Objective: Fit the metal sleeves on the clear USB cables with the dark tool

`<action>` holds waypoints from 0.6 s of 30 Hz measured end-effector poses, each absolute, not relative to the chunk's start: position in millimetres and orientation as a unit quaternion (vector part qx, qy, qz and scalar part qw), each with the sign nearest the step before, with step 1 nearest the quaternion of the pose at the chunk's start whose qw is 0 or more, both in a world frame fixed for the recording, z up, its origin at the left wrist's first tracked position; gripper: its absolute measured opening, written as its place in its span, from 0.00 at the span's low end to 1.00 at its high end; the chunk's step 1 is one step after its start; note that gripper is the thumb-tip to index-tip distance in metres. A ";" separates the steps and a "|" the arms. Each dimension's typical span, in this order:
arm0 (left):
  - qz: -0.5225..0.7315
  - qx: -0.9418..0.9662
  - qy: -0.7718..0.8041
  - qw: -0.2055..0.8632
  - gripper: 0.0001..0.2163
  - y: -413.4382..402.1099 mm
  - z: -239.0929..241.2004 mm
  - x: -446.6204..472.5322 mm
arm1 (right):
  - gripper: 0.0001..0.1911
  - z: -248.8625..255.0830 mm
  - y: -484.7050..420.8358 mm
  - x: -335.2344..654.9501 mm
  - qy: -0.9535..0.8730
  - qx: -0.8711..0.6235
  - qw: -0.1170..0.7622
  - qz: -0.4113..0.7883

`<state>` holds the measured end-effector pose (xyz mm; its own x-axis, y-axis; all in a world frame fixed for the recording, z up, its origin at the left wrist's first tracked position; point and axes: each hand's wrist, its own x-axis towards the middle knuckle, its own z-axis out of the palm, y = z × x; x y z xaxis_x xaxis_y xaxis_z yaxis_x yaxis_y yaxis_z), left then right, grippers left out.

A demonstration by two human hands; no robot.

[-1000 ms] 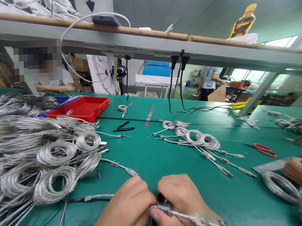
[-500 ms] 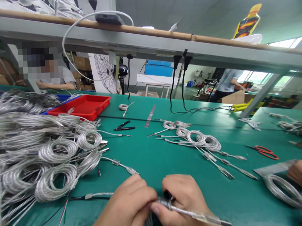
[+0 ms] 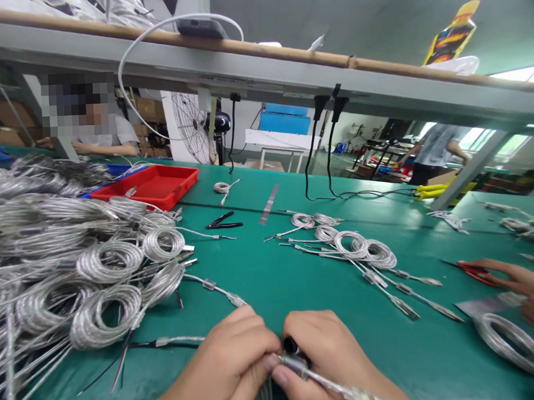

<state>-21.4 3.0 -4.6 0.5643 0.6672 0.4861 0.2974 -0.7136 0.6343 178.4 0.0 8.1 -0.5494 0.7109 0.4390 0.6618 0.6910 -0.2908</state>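
Note:
My left hand (image 3: pixel 232 361) is closed on a clear-jacketed USB cable near the bottom middle; part of its coil shows below the fingers. Close beside it, my right hand (image 3: pixel 331 353) pinches the same cable (image 3: pixel 323 383) at a thick grey sleeve (image 3: pixel 296 365). A black hollow tube end (image 3: pixel 291 344) pokes out between my right thumb and forefinger; how far it runs inside the hand is hidden. The cable's plug end points down to the right. A wire end with black tips (image 3: pixel 167 342) lies left of my left hand.
Coiled cables (image 3: pixel 108 263) are heaped at left beside a red tray (image 3: pixel 160 196). Black nippers (image 3: pixel 224 223), a metal ruler (image 3: pixel 268 204) and more coils (image 3: pixel 351 243) lie on the green table (image 3: pixel 261 265). At right, a co-worker's hand (image 3: pixel 513 277) touches red-handled scissors (image 3: pixel 476 272).
The co-worker's hand at right has reached onto the red scissors. A person in the background has moved right. My hands keep their grip, and the cable's thick sleeve shows more between them.

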 end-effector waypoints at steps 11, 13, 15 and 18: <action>0.371 0.834 0.316 0.259 0.13 6.0 -8.5 -24.1 | 0.31 0.2 0.7 171.8 -0.858 -0.389 0.334 -0.012; 0.368 0.830 0.325 0.265 0.13 7.5 -8.0 -23.5 | 0.31 -2.1 2.2 173.9 -0.856 -0.396 0.331 -0.019; 0.342 0.836 0.344 0.258 0.10 9.6 -9.9 -21.9 | 0.31 -6.1 6.3 178.5 -0.849 -0.410 0.332 -0.027; 0.268 0.874 0.370 0.164 0.19 14.0 -18.3 -18.3 | 0.32 -13.8 16.7 186.6 -0.820 -0.446 0.357 -0.031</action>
<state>-18.3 14.0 -18.3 0.5827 0.7344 0.3480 0.5585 -0.6729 0.4850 186.6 16.7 -13.8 -0.3476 0.7092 0.6134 0.7533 0.6007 -0.2677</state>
